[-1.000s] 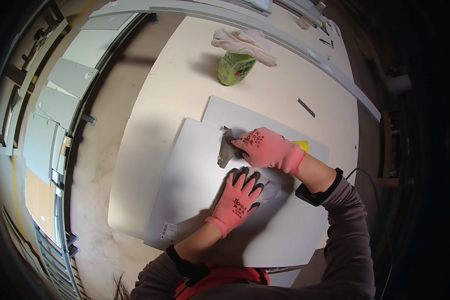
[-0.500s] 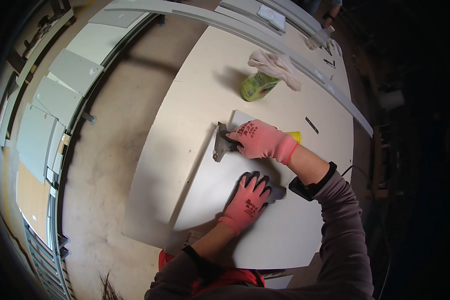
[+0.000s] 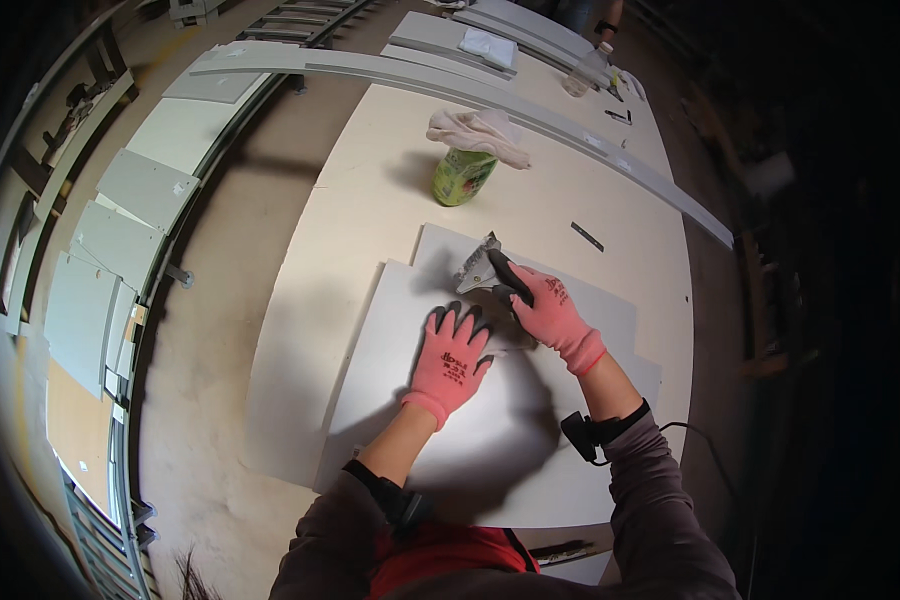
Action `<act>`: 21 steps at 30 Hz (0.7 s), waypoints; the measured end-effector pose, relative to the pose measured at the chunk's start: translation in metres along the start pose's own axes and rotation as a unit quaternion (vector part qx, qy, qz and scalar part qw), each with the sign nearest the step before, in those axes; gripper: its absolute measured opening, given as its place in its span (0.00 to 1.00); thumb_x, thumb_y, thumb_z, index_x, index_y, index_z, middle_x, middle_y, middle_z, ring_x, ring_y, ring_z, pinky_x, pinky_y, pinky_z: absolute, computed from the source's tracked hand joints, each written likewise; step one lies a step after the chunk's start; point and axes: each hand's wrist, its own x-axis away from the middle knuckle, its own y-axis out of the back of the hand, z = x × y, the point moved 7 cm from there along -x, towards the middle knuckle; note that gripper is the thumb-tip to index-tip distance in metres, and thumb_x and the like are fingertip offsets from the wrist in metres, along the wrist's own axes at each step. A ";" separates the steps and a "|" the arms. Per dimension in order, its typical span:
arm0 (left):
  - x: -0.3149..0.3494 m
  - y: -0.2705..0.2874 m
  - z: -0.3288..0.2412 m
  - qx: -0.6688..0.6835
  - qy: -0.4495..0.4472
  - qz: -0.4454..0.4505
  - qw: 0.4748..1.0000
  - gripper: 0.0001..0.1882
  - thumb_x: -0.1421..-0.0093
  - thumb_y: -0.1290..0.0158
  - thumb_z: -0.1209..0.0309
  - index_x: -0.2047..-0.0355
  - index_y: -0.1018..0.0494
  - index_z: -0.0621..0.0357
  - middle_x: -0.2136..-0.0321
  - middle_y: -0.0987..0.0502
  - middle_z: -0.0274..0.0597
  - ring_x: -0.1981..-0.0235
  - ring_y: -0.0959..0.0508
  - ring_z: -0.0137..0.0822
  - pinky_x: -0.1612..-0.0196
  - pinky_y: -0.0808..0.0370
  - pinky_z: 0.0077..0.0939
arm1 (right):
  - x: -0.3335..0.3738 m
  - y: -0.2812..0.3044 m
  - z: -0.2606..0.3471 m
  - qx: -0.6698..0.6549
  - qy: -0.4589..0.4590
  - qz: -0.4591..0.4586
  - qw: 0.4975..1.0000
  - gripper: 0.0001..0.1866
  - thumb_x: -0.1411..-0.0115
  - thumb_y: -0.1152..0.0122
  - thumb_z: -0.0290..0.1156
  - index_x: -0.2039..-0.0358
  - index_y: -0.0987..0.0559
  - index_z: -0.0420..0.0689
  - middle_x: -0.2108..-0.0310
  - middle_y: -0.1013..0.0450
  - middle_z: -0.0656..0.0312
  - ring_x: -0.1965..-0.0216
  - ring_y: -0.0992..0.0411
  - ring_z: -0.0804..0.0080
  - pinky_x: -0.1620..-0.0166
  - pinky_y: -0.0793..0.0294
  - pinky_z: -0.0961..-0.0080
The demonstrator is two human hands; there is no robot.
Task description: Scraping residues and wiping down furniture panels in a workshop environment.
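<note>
My right hand [image 3: 550,312], in a pink glove with black fingertips, grips a scraper [image 3: 476,272] with a wide metal head. The scraper is held over the far part of the white panels, its head pointing to the far left. My left hand [image 3: 448,368], gloved alike, lies flat with fingers spread on the near white panel [image 3: 382,350]. Another panel [image 3: 590,300] shows beyond it, set off to the right. Past the panels stands a green patterned container [image 3: 462,182] with a pale cloth [image 3: 478,135] draped over its top.
A dark flat strip [image 3: 587,236] lies on the cream tabletop [image 3: 320,240]. Across the far side runs a long grey rail [image 3: 410,72]. Beyond are a clear bottle [image 3: 588,72] and another person's arm [image 3: 610,18]. Grey panels [image 3: 150,188] rest on a rack at left.
My right hand has turned the scraper and brought it off the left edge, over the panels. My left hand has shifted left and farther forward. The whole view has shifted; the yellow item no longer shows.
</note>
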 end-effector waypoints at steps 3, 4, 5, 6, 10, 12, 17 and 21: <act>-0.027 0.013 0.051 -0.042 0.167 -0.094 0.981 0.24 0.42 0.54 0.56 0.48 0.34 0.54 0.44 0.39 0.48 0.42 0.43 0.49 0.38 0.53 0.46 | 0.103 0.050 -0.069 -0.050 -0.086 -0.059 0.993 0.24 0.48 0.49 0.25 0.49 0.32 0.38 0.59 0.29 0.49 0.61 0.29 0.53 0.57 0.30 0.68; -0.026 0.014 0.068 -0.061 0.217 -0.137 0.965 0.24 0.41 0.55 0.57 0.47 0.35 0.56 0.43 0.39 0.49 0.42 0.42 0.48 0.38 0.52 0.45 | 0.144 0.064 -0.096 -0.070 -0.132 -0.064 0.987 0.24 0.48 0.50 0.24 0.49 0.32 0.38 0.60 0.28 0.49 0.64 0.28 0.56 0.59 0.29 0.70; -0.024 0.008 0.080 -0.026 0.282 -0.110 0.953 0.25 0.38 0.61 0.58 0.43 0.40 0.54 0.40 0.43 0.46 0.38 0.48 0.46 0.36 0.55 0.42 | 0.188 0.078 -0.123 -0.111 -0.194 -0.072 0.972 0.25 0.48 0.51 0.22 0.47 0.33 0.39 0.63 0.28 0.52 0.69 0.28 0.63 0.63 0.29 0.73; -0.018 0.006 0.087 0.071 0.321 -0.164 0.930 0.25 0.38 0.61 0.60 0.43 0.41 0.56 0.40 0.42 0.48 0.39 0.46 0.48 0.36 0.55 0.42 | 0.231 0.091 -0.149 -0.153 -0.252 -0.078 0.952 0.27 0.48 0.53 0.20 0.45 0.34 0.40 0.66 0.27 0.54 0.73 0.29 0.71 0.66 0.29 0.76; -0.021 -0.012 -0.002 -0.125 0.314 -0.162 0.927 0.24 0.40 0.57 0.62 0.46 0.37 0.60 0.44 0.37 0.51 0.40 0.44 0.50 0.37 0.54 0.43 | 0.410 0.131 -0.237 -0.251 -0.346 -0.205 0.880 0.29 0.43 0.61 0.18 0.40 0.37 0.47 0.75 0.32 0.65 0.84 0.39 0.85 0.80 0.35 0.87; -0.035 -0.048 -0.090 -0.104 0.251 -0.145 0.951 0.24 0.40 0.56 0.62 0.46 0.37 0.60 0.44 0.37 0.51 0.41 0.43 0.50 0.37 0.54 0.44 | 0.482 0.146 -0.270 -0.287 -0.395 -0.249 0.837 0.28 0.42 0.61 0.18 0.40 0.37 0.47 0.75 0.32 0.65 0.84 0.39 0.85 0.80 0.35 0.87; -0.034 -0.160 -0.402 -0.015 -0.063 -0.003 0.998 0.24 0.40 0.55 0.59 0.47 0.35 0.57 0.46 0.35 0.46 0.42 0.41 0.48 0.37 0.54 0.47 | 0.623 0.165 -0.340 -0.231 -0.443 -0.301 0.812 0.27 0.45 0.54 0.19 0.43 0.34 0.45 0.76 0.31 0.68 0.80 0.38 0.86 0.77 0.34 0.85; 0.090 -0.212 -0.591 0.100 -0.534 0.200 0.816 0.19 0.42 0.56 0.62 0.51 0.32 0.50 0.50 0.31 0.39 0.45 0.36 0.39 0.37 0.48 0.37 | 0.657 0.171 -0.347 -0.259 -0.466 -0.261 0.805 0.27 0.47 0.49 0.20 0.44 0.34 0.42 0.73 0.29 0.65 0.77 0.35 0.84 0.74 0.33 0.84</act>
